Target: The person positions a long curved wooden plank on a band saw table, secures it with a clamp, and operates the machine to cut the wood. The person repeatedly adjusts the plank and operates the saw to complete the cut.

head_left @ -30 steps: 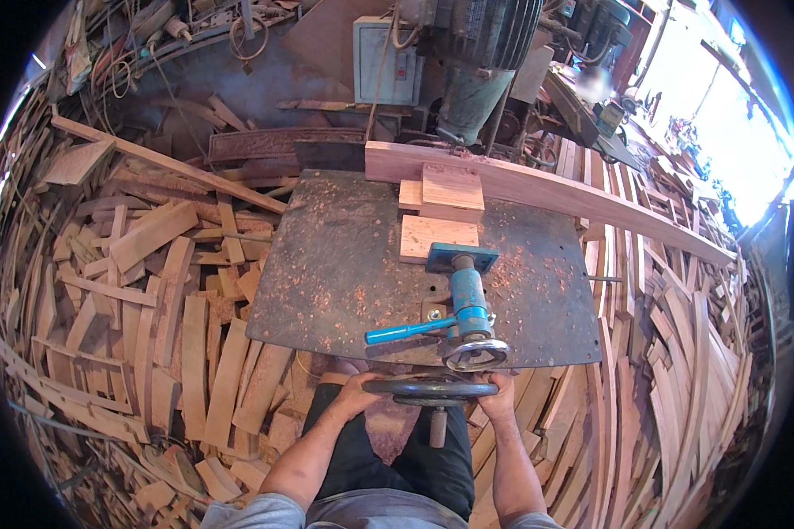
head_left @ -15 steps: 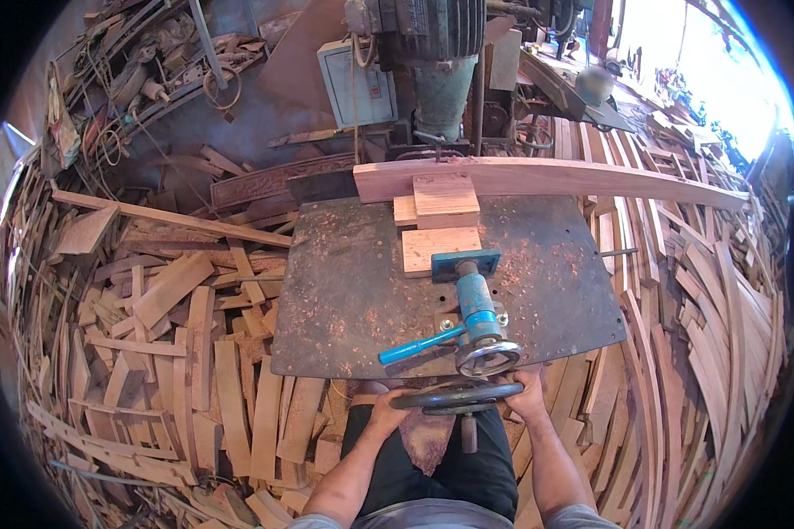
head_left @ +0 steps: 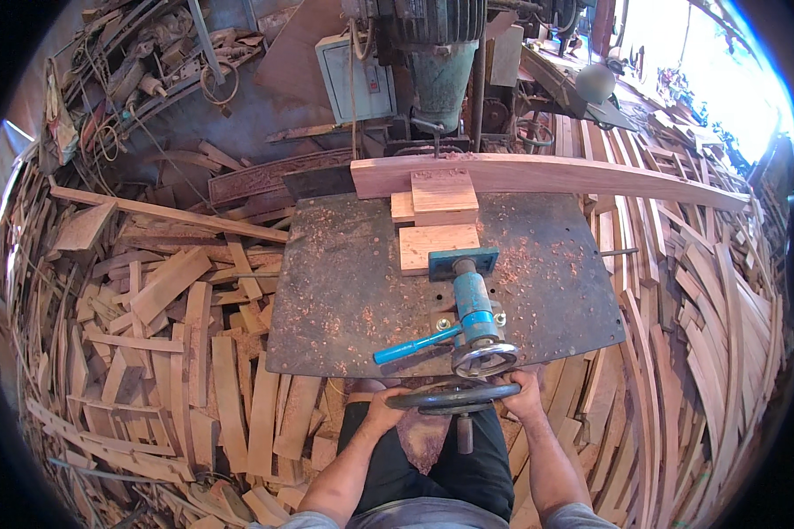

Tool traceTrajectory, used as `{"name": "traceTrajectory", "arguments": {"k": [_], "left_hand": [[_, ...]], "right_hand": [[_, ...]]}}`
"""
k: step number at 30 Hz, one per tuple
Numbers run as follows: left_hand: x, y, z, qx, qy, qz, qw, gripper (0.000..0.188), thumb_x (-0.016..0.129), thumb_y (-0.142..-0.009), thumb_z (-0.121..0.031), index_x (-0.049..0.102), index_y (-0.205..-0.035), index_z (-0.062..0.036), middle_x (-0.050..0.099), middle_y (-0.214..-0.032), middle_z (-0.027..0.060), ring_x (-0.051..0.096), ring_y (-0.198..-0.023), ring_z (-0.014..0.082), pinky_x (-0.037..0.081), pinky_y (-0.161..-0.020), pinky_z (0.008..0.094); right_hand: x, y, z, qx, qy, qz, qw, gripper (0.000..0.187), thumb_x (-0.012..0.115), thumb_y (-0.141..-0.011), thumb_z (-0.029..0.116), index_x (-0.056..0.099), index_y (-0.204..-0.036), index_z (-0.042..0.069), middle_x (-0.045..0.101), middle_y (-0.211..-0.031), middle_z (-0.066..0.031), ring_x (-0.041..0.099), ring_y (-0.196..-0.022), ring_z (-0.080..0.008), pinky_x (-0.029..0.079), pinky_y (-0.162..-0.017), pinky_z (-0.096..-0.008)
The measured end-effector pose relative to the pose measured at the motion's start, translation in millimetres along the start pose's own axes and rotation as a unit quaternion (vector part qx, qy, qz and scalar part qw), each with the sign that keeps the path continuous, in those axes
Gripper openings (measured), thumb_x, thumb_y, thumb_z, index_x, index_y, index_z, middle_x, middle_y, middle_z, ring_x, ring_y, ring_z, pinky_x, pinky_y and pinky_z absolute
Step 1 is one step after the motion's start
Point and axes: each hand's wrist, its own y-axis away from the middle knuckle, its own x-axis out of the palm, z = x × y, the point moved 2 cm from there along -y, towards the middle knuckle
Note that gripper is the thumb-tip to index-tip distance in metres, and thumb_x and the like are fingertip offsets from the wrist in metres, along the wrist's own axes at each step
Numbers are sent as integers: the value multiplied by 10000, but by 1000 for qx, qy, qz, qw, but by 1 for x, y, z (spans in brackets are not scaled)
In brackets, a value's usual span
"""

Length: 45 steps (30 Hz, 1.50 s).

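At the lower centre of the frame, the person's left hand (head_left: 382, 410) and right hand (head_left: 525, 397) are both closed around the rim of a large dark metal handwheel (head_left: 454, 396), one at each side, though some fingers are hidden behind it. Holding it at opposite sides probably lets both arms share the turning force evenly; the short cylindrical crank handle (head_left: 465, 435) hangs below, with neither hand on it. Just above the wheel, a blue cylindrical metal screw clamp (head_left: 475, 304) with a small chrome wheel (head_left: 485, 360) and a blue lever (head_left: 415, 346) sits on the dark, shaving-strewn metal table (head_left: 344, 291). Its flat blue plate (head_left: 464, 263) bears against a pale rectangular wooden block (head_left: 428, 249); beyond it, a taller reddish block (head_left: 444, 196) stands against the long reddish plank (head_left: 573, 175). These blocks seem to act as packing, carrying the clamp's push across the gap. The plank stands on edge from the centre toward the right, beneath the green-grey motor head (head_left: 437, 84). Shavings gather around the slim metal bit (head_left: 438, 145) at its top edge; whether the tip is in the wood cannot be told.
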Motion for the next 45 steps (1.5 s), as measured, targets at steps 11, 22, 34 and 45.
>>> {"name": "traceTrajectory", "arguments": {"k": [11,22,34,45], "left_hand": [[0,3,-13,-23,-32,-18,999,198,728,-829,-98,734,-1017,-32,741,-902,54,666,-841,111,529,-772,270],[-2,4,-10,13,3,-31,999,154,692,-826,-71,738,-971,-44,738,-871,56,672,-805,118,530,-737,275],[-2,7,-21,5,10,-32,999,142,688,-822,-55,735,-954,-31,725,-840,42,650,-774,106,513,-704,270],[-5,7,-21,15,7,-31,999,142,659,-802,-27,724,-929,-27,701,-793,16,628,-766,95,495,-679,263]], "right_hand": [[0,1,0,10,-25,9,1000,390,717,-787,69,449,-508,12,402,-447,-47,357,-441,-92,309,-423,-335],[4,2,-5,-13,-45,-10,999,399,704,-791,63,433,-503,16,403,-454,-39,370,-440,-86,296,-422,-328],[6,2,-8,-36,-58,-31,997,445,733,-796,71,410,-492,49,422,-441,-27,394,-415,-87,294,-407,-319],[5,1,7,-31,-80,-29,996,430,706,-825,37,442,-486,54,479,-444,-8,435,-422,-65,308,-395,-301]]}}
